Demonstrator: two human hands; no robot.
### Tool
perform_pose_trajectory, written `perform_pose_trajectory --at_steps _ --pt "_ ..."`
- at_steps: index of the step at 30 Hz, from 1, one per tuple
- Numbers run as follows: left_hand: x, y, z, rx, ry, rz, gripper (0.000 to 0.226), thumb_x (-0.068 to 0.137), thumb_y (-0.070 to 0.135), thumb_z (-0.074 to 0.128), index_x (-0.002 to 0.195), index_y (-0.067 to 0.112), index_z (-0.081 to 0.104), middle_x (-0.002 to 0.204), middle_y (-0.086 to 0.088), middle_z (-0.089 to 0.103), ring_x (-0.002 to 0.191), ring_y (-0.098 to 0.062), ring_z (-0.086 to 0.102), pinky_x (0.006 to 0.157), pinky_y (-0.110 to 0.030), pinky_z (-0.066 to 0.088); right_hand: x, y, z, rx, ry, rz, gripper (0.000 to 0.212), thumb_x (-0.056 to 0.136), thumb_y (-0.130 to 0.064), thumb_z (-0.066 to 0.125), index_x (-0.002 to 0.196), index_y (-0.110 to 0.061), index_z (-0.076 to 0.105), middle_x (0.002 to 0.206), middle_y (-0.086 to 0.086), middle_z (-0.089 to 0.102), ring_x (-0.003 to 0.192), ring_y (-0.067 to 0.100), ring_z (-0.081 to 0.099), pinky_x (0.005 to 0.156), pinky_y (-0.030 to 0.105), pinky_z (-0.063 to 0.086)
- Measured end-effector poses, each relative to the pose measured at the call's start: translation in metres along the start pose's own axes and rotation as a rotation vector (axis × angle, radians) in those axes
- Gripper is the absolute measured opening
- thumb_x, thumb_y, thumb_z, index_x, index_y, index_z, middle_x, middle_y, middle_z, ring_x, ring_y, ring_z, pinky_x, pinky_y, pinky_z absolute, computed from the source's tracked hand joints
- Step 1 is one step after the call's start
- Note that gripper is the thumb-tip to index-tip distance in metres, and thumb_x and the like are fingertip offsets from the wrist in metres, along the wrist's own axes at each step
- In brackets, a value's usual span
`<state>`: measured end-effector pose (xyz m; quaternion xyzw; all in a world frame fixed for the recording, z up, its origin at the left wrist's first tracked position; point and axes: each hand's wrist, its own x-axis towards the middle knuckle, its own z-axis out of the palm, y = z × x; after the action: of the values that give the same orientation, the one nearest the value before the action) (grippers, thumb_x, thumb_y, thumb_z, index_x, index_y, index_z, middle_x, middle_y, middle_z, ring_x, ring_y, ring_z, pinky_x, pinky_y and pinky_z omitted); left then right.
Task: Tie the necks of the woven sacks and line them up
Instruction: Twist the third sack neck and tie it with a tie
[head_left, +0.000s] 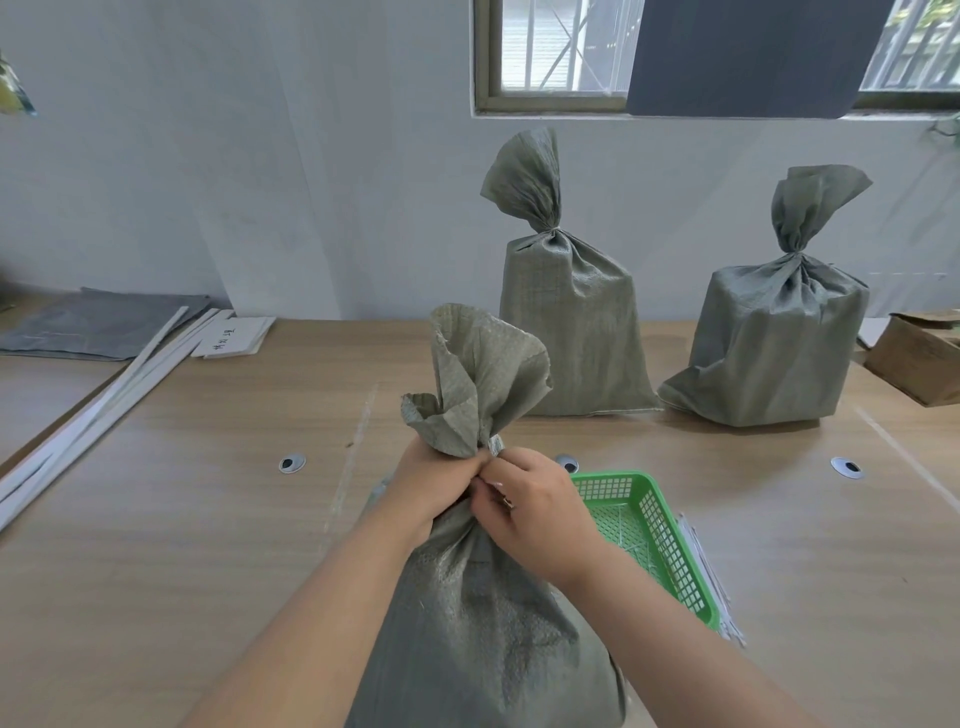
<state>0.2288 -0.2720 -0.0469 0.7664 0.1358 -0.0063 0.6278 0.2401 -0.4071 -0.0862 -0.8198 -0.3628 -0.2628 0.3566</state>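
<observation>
Sack (483, 623) stands grey-green, woven, neck gathered, mouth flared above.

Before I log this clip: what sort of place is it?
Probably a small packing workroom: two tied woven sacks stand on a long wooden worktable by a plain wall, with a green mesh basket and a cardboard box alongside.

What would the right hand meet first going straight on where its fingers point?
The right hand points left into the near woven sack's neck, which it pinches; the left hand gripping that neck likely comes next.
</observation>
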Motion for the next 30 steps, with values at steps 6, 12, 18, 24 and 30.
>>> perform_pose_trajectory --at_steps 6,12,18,24,30 --pt "-0.005 -0.001 -0.007 -0.264 -0.12 -0.038 0.018 0.084 0.008 0.076 0.101 0.006 0.074 0.091 -0.009 0.077 0.078 -0.013 0.073 0.057 -0.02 0.053 -0.005 0.002 -0.004 0.307 -0.038 0.214 0.016 0.09 -0.01 0.062 0.077 -0.012 0.072 0.069 -0.006 0.062 0.064 0.001 0.051 0.062 0.014 0.038" --pt "-0.005 -0.004 -0.012 -0.376 -0.222 -0.052 0.009 0.085 0.015 0.075 0.092 0.01 0.076 0.083 -0.002 0.073 0.069 -0.008 0.068 0.06 -0.023 0.054 -0.008 0.005 -0.013 0.474 -0.147 0.439 0.032 0.096 -0.016 0.059 0.064 -0.018 0.062 0.052 -0.012 0.049 0.052 0.001 0.04 0.054 0.021 0.033" --pt "-0.006 -0.004 -0.021 -0.27 -0.413 -0.008 0.024 0.07 0.024 0.09 0.065 0.025 0.066 0.067 0.01 0.062 0.061 -0.003 0.055 0.053 -0.015 0.043 -0.007 0.005 -0.017 0.729 -0.248 0.647 0.031 0.097 -0.023 0.062 0.072 -0.008 0.072 0.062 -0.005 0.059 0.061 0.01 0.047 0.063 0.028 0.037" --pt "-0.003 0.002 -0.03 -0.047 -0.537 0.058 0.022 0.077 0.014 0.08 0.066 0.023 0.064 0.077 0.0 0.064 0.076 -0.011 0.056 0.066 -0.022 0.04 0.001 0.004 -0.022 0.968 -0.239 0.79 0.024 0.098 -0.013 0.061 0.079 -0.005 0.073 0.069 0.007 0.065 0.06 0.012 0.053 0.06 0.022 0.044" --pt "-0.001 0.001 -0.029 -0.08 -0.519 0.104 0.024 0.077 0.02 0.079 0.061 0.03 0.064 0.079 0.0 0.059 0.062 -0.001 0.05 0.054 -0.015 0.037 -0.002 0.007 -0.03 1.155 -0.214 0.86 0.019 0.093 0.002 0.061 0.079 -0.001 0.073 0.075 0.012 0.066 0.063 0.014 0.054 0.063 0.024 0.046"
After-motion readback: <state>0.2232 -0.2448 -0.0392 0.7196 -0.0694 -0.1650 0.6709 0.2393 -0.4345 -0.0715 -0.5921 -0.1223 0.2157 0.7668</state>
